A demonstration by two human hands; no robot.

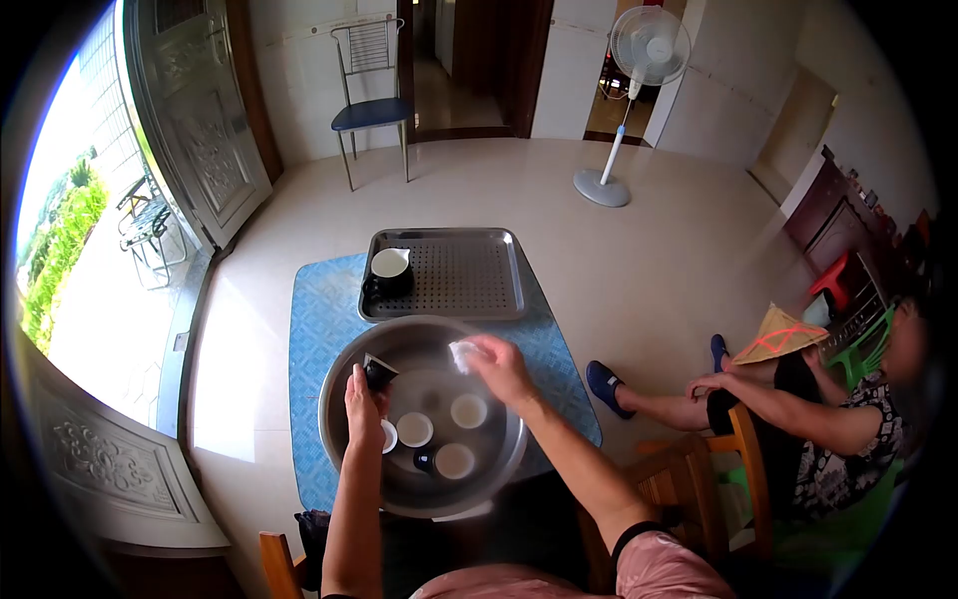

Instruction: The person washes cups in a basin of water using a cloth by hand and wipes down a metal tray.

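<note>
My left hand (363, 407) is closed around a small black cup (378, 373) with a pale inside, tilted over the left part of a large metal basin (510, 461). Pinched in the fingers of my right hand (502, 369) is a crumpled white cloth or tissue (463, 356), above the basin's right side and apart from the cup. Several small cups rest in the basin, among them a white-looking cup (415, 429), another cup (468, 410) and a dark cup with a handle (455, 461). One more lies partly behind my left wrist.
Behind the basin, a perforated metal tray (464, 275) holds a black pitcher with a white inside (390, 272). Both stand on a blue-patterned table (324, 299). A person (838, 424) sits at the right, holding a woven hat (778, 334). Wooden chair (689, 479), standing fan (629, 110) and metal chair (370, 112) are around.
</note>
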